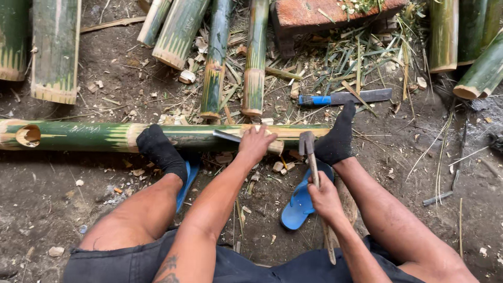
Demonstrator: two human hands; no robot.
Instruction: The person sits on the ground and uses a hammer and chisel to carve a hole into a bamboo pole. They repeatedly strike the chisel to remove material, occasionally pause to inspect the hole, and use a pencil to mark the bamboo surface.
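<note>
A long green bamboo pole (89, 135) lies across the dirt in front of me, with a round hole near its left end. Both my feet in black socks press on it. My left hand (255, 144) rests on the pole and holds a flat metal chisel (226, 136) against it. My right hand (325, 196) grips the wooden handle of a hammer (307, 143), whose head hangs just right of the left hand, close to the pole.
Several cut bamboo sections (56, 50) lie beyond the pole and at the top right. A blue-handled knife (343, 97) lies on the ground by my right foot. Blue sandals (299, 202) sit under my legs. A reddish wooden block (325, 13) stands at the top, amid chips and splinters.
</note>
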